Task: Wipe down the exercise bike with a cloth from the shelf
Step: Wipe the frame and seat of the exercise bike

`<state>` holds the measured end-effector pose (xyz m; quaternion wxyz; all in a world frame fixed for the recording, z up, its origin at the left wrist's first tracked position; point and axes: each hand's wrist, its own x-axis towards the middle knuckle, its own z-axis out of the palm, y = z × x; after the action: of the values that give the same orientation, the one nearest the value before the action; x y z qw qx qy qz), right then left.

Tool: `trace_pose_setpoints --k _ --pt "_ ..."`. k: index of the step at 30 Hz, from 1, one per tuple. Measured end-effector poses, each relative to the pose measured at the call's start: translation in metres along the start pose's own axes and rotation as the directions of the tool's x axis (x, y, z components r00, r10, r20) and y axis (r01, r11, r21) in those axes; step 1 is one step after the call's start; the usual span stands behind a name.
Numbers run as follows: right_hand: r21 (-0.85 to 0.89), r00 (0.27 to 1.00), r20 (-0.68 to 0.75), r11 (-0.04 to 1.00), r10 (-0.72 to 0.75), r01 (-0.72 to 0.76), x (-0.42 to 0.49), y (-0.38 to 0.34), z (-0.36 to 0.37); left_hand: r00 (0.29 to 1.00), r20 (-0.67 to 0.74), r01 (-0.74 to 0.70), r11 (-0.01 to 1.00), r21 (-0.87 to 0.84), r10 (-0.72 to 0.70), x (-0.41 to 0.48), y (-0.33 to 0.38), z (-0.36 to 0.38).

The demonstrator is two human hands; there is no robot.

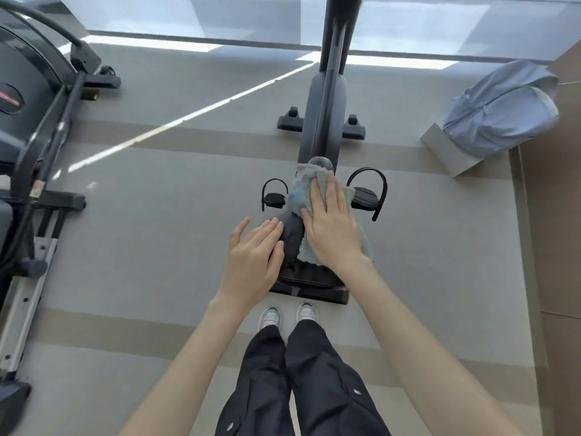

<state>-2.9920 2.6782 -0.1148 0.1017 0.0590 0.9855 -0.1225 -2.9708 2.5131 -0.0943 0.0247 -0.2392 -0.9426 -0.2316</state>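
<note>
Pressed a blue-grey cloth (pixel 301 190) flat onto the exercise bike's (pixel 325 99) saddle (pixel 294 237).
Stood in white trainers (pixel 270 319) just behind the saddle; rested the left hand (pixel 251 259), fingers straight and gripping nothing, on its left side; laid the right hand (pixel 333 228) open, fingers extended, on the cloth draped over the saddle's nose, between the two pedals (pixel 366 198). Farther off, right of the frame: pale blue backpack (pixel 503 111) on a grey block (pixel 446 149).

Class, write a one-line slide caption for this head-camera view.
The right hand presses a blue cloth flat on the exercise bike's saddle while the left hand rests on its side.
</note>
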Motion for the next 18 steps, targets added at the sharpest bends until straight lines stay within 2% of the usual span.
trace_pose_setpoints --k 3,6,8,12,15,18 --pt "0.057 0.999 0.007 0.998 0.032 -0.032 0.059 -0.002 -0.010 1.000 -0.023 -0.021 1.000 0.010 0.021 0.003 -0.001 0.000" --pt "0.282 0.999 -0.003 0.958 0.052 -0.049 0.087 0.002 -0.022 0.999 -0.032 -0.034 0.999 0.019 0.034 0.004 -0.003 0.000" --pt "0.346 0.998 -0.026 0.937 0.051 -0.039 0.080 0.003 -0.019 0.999 -0.031 -0.035 0.999 0.023 0.036 0.002 -0.003 0.002" --pt "0.210 0.996 0.063 0.975 0.059 -0.071 0.015 0.010 -0.008 0.998 -0.050 -0.033 0.999 0.020 0.034 0.000 -0.003 0.003" --pt "0.125 1.000 0.016 0.992 0.016 -0.018 -0.038 0.019 -0.009 0.998 -0.057 -0.021 1.000 0.018 0.022 0.000 -0.001 0.003" --pt "0.096 0.999 0.046 0.995 0.003 -0.008 -0.037 0.017 -0.008 0.999 -0.050 -0.020 1.000 0.016 0.020 0.000 -0.001 0.004"
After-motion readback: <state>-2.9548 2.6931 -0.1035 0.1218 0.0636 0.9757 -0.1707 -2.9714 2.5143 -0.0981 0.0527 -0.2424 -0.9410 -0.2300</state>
